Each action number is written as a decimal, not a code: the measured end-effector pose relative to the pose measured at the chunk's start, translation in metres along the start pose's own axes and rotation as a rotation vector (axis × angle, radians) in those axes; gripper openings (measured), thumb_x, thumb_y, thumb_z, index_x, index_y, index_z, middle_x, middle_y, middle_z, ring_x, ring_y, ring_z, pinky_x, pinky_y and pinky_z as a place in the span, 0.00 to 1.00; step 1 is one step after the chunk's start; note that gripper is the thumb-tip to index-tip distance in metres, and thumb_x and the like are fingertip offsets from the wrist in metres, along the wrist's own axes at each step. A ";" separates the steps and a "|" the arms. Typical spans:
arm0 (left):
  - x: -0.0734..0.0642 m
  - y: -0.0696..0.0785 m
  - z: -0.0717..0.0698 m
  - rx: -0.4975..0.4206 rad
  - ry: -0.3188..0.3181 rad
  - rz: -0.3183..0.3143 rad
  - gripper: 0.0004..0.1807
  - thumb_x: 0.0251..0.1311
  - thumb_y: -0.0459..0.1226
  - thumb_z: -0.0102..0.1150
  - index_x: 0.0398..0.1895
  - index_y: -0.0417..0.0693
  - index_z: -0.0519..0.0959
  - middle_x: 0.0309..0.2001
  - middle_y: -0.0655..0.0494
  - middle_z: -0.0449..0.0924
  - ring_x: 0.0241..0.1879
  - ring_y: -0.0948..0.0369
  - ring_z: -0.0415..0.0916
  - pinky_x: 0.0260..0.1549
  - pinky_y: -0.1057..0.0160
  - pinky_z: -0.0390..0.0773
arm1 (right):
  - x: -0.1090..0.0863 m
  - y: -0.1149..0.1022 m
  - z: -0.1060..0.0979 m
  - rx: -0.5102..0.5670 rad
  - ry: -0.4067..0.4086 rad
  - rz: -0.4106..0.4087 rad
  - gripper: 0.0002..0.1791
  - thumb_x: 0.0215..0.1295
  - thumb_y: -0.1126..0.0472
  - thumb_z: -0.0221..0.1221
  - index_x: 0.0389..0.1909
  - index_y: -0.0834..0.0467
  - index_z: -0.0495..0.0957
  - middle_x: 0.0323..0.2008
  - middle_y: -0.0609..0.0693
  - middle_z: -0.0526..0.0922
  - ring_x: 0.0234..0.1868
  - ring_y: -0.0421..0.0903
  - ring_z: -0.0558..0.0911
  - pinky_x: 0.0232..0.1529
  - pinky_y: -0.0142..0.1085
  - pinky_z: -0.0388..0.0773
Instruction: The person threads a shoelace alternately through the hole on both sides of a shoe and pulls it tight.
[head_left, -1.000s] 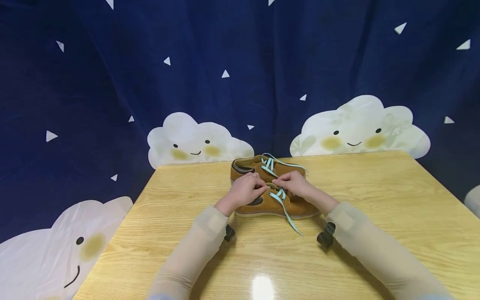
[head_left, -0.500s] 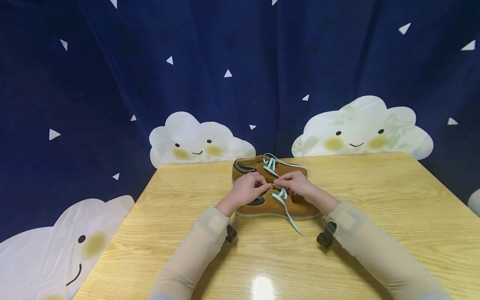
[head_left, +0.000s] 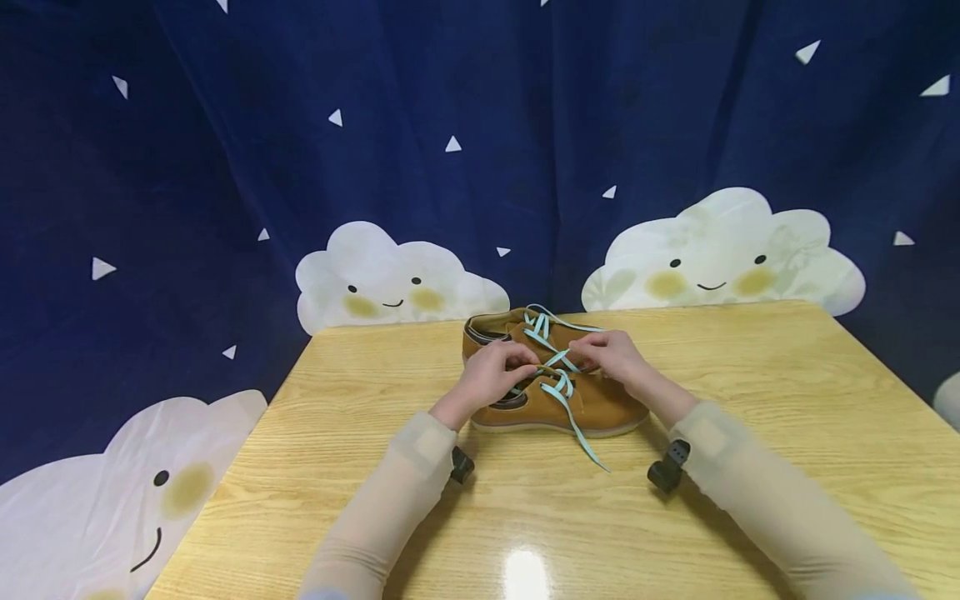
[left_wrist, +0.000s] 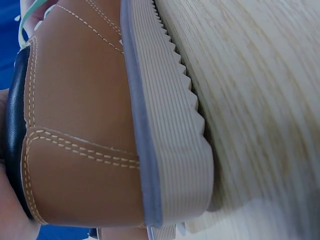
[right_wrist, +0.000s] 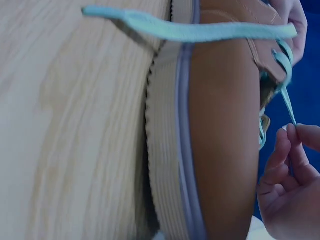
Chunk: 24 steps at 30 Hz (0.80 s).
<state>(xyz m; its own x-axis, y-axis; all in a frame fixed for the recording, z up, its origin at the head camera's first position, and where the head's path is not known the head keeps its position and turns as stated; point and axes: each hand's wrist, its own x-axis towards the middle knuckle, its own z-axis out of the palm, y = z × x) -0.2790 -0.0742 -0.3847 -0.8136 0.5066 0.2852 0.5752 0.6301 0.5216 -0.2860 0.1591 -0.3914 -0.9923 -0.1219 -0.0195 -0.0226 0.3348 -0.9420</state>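
Note:
Two brown lace-up shoes stand side by side on the wooden table. My right hand (head_left: 613,354) pinches one end of the light-blue shoelace (right_wrist: 287,102) of the near shoe (head_left: 611,404) between thumb and forefinger, and the lace runs taut from the eyelets. My left hand (head_left: 491,371) is over that shoe's opening, thumb and fingertips pinching the top of its tongue (head_left: 546,369). The other lace end (head_left: 579,433) hangs down the near side onto the table. In the left wrist view the shoe's heel (left_wrist: 82,185) hides most of the left hand.
Right behind stands the far shoe (head_left: 491,325), its own light-blue lace (head_left: 573,323) loose over the toe. The table (head_left: 375,375) ends at a dark blue curtain (head_left: 420,75) printed with clouds. Black wrist cameras sit under both sleeves.
My right hand has moved right and slightly up, away from the tongue, drawing the lace out so a stretch of it now shows. The left hand stays nearly in place.

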 end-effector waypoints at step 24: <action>-0.003 0.003 -0.001 0.036 -0.028 -0.018 0.03 0.66 0.42 0.60 0.37 0.57 0.83 0.33 0.69 0.81 0.38 0.68 0.75 0.38 0.63 0.73 | -0.018 0.016 -0.096 0.072 0.221 0.002 0.19 0.72 0.51 0.54 0.47 0.64 0.79 0.31 0.32 0.78 0.30 0.33 0.75 0.25 0.28 0.71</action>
<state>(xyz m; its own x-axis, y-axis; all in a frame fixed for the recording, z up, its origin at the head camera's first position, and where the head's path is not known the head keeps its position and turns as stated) -0.2748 -0.0740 -0.3833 -0.8216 0.5109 0.2527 0.5633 0.6602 0.4968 -0.2803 0.2561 -0.3736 -0.9951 0.0884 0.0450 -0.0199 0.2665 -0.9636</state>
